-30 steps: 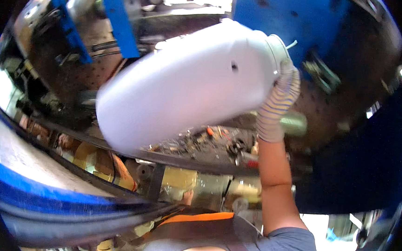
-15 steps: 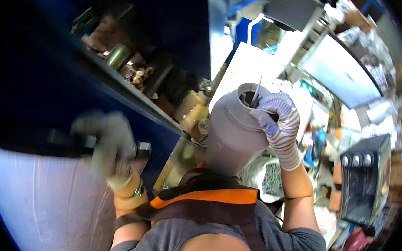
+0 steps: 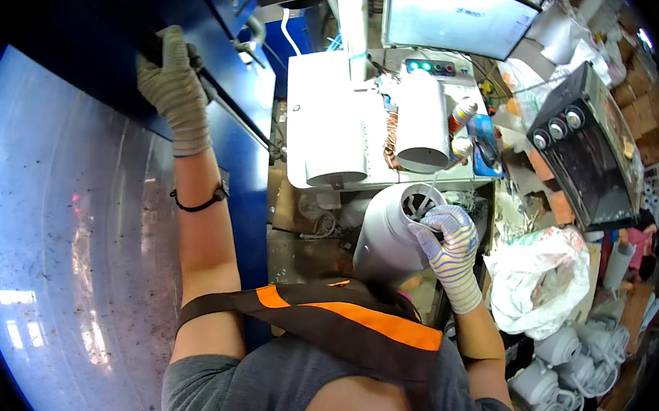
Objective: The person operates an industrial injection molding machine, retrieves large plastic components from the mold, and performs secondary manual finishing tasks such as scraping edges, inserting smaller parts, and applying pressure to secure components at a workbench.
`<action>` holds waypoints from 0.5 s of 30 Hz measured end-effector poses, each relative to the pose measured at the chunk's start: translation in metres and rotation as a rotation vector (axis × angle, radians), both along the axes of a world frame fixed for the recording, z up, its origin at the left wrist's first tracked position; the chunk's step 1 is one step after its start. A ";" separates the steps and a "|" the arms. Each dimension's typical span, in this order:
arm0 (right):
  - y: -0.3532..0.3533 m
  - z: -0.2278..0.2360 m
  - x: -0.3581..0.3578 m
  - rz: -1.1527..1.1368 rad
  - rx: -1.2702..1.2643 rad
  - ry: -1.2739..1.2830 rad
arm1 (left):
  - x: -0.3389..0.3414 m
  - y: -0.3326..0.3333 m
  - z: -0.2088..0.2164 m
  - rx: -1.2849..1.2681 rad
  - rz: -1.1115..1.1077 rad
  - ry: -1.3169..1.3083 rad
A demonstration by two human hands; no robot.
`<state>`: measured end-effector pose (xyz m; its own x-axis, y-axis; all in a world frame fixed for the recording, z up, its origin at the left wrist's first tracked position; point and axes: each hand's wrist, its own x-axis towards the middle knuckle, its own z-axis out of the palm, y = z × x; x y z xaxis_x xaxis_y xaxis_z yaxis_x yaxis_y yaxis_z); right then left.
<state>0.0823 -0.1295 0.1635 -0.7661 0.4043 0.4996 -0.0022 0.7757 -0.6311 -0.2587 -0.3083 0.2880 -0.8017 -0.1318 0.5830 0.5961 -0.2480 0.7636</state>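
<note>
My right hand (image 3: 449, 241), in a striped knit glove, grips the open rim of a white plastic cylinder housing (image 3: 388, 236) held low in front of my body. The housing's open end faces up and shows ribs inside. My left hand (image 3: 171, 87), in a grey knit glove, is raised and closed around a dark metal lever bar (image 3: 236, 115) on the blue machine (image 3: 128, 31). A black band sits on my left wrist.
A white workbench (image 3: 314, 97) ahead carries two more white housings (image 3: 421, 120) and spray cans. A shiny metal plate (image 3: 51, 247) fills the left. A black oven-like box (image 3: 586, 139), a white plastic bag (image 3: 538, 281) and several stacked white housings (image 3: 571, 360) lie right.
The view has swung from the blue machine down toward the bench. The white housing came down from overhead to waist height. My left hand rose up the lever bar.
</note>
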 end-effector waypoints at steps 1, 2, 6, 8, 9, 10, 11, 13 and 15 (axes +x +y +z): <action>0.001 -0.003 0.003 -0.016 -0.008 0.004 | -0.005 0.002 -0.003 -0.079 0.134 0.004; 0.004 -0.005 0.007 -0.020 -0.038 0.002 | -0.002 0.009 0.002 -0.155 0.269 0.013; 0.018 -0.004 0.026 -0.117 -0.038 0.073 | 0.026 0.029 -0.033 -0.699 0.773 0.395; 0.032 -0.013 0.032 -0.116 0.047 0.143 | 0.095 0.040 -0.081 -1.058 0.216 0.556; 0.030 -0.011 0.030 -0.056 -0.090 0.113 | 0.150 0.056 -0.095 -1.072 -0.167 0.628; 0.020 -0.007 0.034 -0.051 -0.040 0.122 | 0.197 0.065 -0.105 -1.327 -0.350 0.461; 0.012 -0.005 0.038 -0.050 0.007 0.128 | 0.220 0.084 -0.102 -1.364 -0.677 0.444; 0.021 0.006 0.061 0.112 -0.114 0.121 | 0.242 0.111 -0.125 -1.091 -0.856 0.163; 0.053 0.008 0.103 0.340 -0.394 0.202 | 0.261 0.127 -0.116 -1.167 -1.010 0.261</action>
<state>0.1852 -0.0767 0.1711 -0.7906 0.3370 0.5113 -0.3626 0.4152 -0.8343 0.0025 -0.1808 0.1724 -0.1406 0.9842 0.1076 0.6961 0.0210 0.7177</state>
